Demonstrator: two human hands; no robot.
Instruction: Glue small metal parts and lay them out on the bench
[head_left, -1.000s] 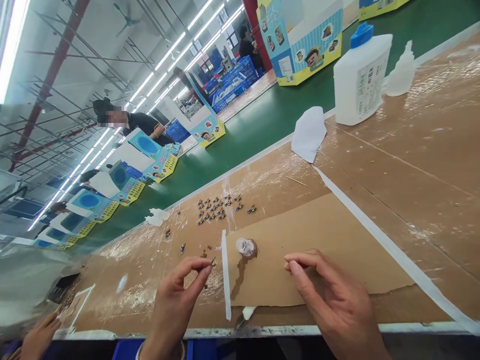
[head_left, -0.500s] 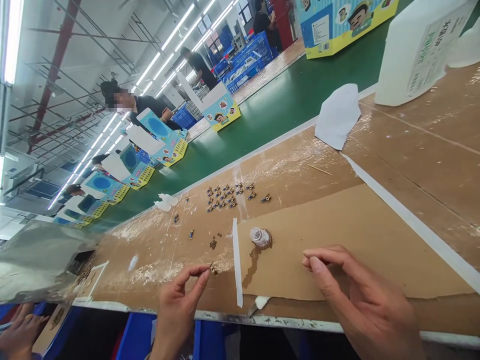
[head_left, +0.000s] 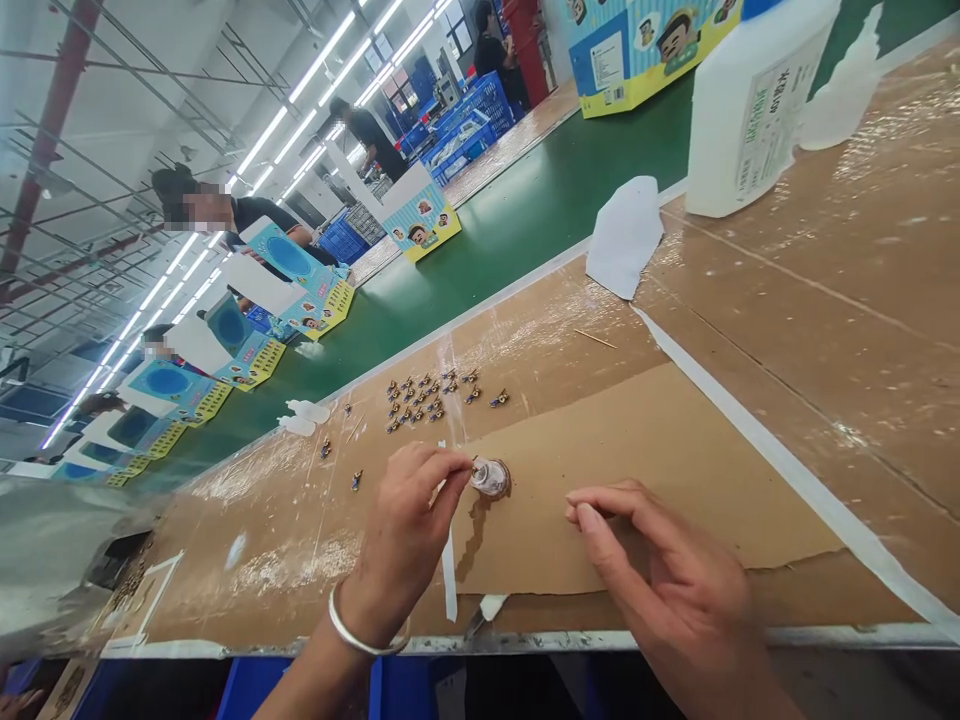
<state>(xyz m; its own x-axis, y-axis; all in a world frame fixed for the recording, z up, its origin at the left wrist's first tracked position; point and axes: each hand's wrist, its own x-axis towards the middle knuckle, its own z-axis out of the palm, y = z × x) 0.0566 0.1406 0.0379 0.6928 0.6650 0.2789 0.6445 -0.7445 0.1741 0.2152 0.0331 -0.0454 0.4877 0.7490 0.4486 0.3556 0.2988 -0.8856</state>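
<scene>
My left hand (head_left: 412, 525), with a silver bangle at the wrist, is closed in a pinch. Its fingertips are at the edge of a small clear container (head_left: 491, 478), and what they pinch is too small to name. A wet-looking dark mark runs down the cardboard sheet (head_left: 637, 450) under that container. Over the same cardboard, my right hand (head_left: 660, 560) has thumb and forefinger pressed together; anything between them is too tiny to make out. Beyond my left hand, several small blue and gold figure-like pieces (head_left: 420, 398) lie in rows on the brown table.
A white jug (head_left: 750, 120) and a squeeze bottle (head_left: 844, 95) stand at the back right, near a white paper piece (head_left: 624, 238). Printed boxes (head_left: 420, 215) line the green belt (head_left: 517, 200). Small white bottles (head_left: 304, 415) lie at its edge. A co-worker (head_left: 259, 215) is across.
My left hand has moved right and forward from the bare table to the clear container, carrying a tiny piece. My right hand stays pinched over the cardboard. The whole view has shifted a little.
</scene>
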